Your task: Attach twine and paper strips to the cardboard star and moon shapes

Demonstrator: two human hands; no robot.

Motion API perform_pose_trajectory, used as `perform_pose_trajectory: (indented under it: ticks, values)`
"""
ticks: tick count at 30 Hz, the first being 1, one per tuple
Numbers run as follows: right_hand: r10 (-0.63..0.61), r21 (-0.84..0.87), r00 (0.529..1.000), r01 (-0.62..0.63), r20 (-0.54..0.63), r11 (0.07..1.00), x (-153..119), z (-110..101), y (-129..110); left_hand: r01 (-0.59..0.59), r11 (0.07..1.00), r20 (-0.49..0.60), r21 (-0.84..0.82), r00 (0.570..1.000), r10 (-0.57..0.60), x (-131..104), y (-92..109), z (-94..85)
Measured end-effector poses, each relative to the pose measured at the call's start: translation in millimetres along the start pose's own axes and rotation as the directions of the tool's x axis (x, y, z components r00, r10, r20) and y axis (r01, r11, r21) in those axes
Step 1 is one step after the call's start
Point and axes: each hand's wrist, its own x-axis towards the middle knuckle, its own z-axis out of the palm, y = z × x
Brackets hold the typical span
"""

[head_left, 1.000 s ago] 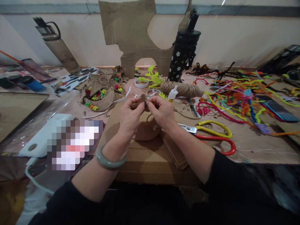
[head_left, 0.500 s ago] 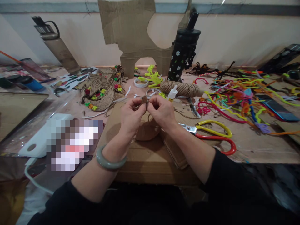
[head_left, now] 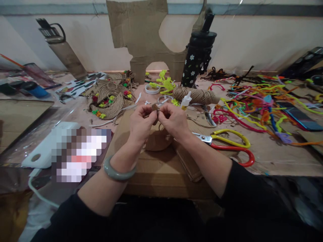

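Observation:
My left hand (head_left: 141, 126) pinches a small brown piece (head_left: 154, 107) between thumb and fingers. From the other side, the closed fingertips of my right hand (head_left: 174, 122) meet it at its edge. Too little of the piece shows to tell its kind. Beneath both hands a rounded cardboard piece (head_left: 158, 141) lies on a cardboard box (head_left: 141, 168), partly hidden by them. A strand of twine (head_left: 202, 123) runs across the cardboard just right of my right hand. Behind that hand a small white glue bottle (head_left: 186, 101) stands near a roll of twine (head_left: 194, 95).
Scissors (head_left: 224, 144) with yellow and red handles lie at right, near tangled pipe cleaners (head_left: 267, 111) and a phone (head_left: 301, 116). Coiled twine work (head_left: 109, 101) with small flowers lies back left. A black flowered bottle (head_left: 195, 60) and a cut cardboard sheet (head_left: 141, 33) stand behind.
Both hands stay almost in place, still pinching the small brown piece. The whole view shifts very slightly; nothing is put down or picked up.

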Motion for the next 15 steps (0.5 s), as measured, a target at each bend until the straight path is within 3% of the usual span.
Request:
perform_pose_trajectory:
  ticks: [7,15]
  values:
    - [0.006,0.012,1.000,-0.006,-0.010,1.000,0.9,0.6,3.0,-0.020,1.000,0.044,-0.009,0.999,0.020,2.4,-3.3,-3.5]
    - [0.021,-0.027,0.999,-0.020,0.024,0.999,0.6,-0.5,-1.7,-0.003,0.997,-0.006,0.073,1.000,0.003,1.0,-0.3,-2.1]
